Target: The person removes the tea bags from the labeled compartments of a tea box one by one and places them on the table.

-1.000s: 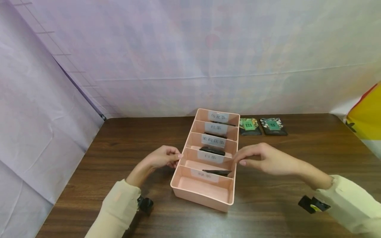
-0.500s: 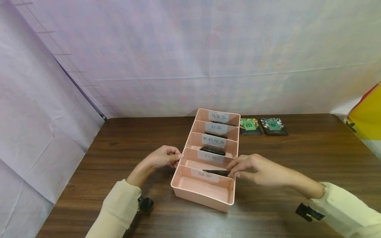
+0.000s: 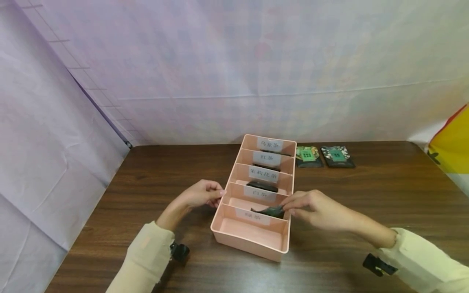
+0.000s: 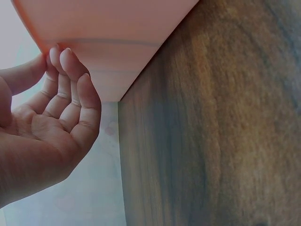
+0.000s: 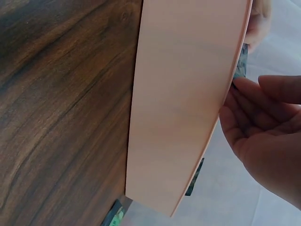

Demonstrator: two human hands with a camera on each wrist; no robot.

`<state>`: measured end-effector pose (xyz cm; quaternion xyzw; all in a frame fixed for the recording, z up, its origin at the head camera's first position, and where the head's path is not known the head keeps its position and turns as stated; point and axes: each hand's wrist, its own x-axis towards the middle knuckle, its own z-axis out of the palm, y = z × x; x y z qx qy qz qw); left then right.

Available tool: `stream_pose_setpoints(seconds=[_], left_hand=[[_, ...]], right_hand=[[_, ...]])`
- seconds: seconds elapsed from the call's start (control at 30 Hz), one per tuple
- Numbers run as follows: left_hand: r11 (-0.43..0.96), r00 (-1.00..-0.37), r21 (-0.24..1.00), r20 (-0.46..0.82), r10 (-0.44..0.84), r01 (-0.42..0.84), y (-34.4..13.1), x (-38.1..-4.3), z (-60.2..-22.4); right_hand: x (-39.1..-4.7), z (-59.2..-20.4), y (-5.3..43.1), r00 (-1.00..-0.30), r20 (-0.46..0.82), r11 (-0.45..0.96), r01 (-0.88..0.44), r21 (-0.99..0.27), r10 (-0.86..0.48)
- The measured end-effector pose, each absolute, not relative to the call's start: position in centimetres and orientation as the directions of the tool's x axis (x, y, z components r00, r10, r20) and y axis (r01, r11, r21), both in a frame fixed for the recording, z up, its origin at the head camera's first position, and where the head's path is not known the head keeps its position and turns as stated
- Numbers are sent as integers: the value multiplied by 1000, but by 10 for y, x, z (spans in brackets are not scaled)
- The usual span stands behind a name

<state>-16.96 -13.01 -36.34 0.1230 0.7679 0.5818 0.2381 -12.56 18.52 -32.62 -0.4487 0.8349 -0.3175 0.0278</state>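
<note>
A long pink divided box [image 3: 246,246] stands on the table, white labels with Chinese writing on its back wall and dividers. My left hand [image 3: 201,194] pinches its left rim, thumb on top and fingertips against the outer wall in the left wrist view. At the right rim, my right hand [image 3: 322,209] pinches the corner of a dark tea packet [image 3: 272,211], which sits in the second compartment from the front, leaning near the divider. In the right wrist view a bit of this packet [image 5: 242,66] shows above the rim beside the fingers.
Dark packets [image 3: 262,186] stand in the three farther compartments. Two more tea packets, one with a yellow-green top [image 3: 309,156] and one with a floral top [image 3: 338,156], lie right of the box's far end. A pale curtain [image 3: 205,73] hangs behind the table.
My right hand has moved from outside the right rim, toward me and over it, onto the tea packet. The packet's right end now tilts, showing more of its face. The left hand stays put.
</note>
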Motion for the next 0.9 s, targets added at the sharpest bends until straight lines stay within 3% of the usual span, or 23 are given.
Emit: stream_pose_setpoints(seconds=[0.27, 0.63, 0.9], left_hand=[[294, -855, 952, -224, 467, -89, -130, -169, -363], [297, -858, 951, -225, 462, -89, -130, -169, -362], [306, -860, 948, -230, 456, -91, -130, -169, -363]], right_hand=[[-124, -316, 188, -666, 240, 453, -686, -570, -706], [-127, -288, 196, -678, 363, 464, -716, -521, -639], [-128, -263, 211, -738, 387, 540, -671, -508, -552]])
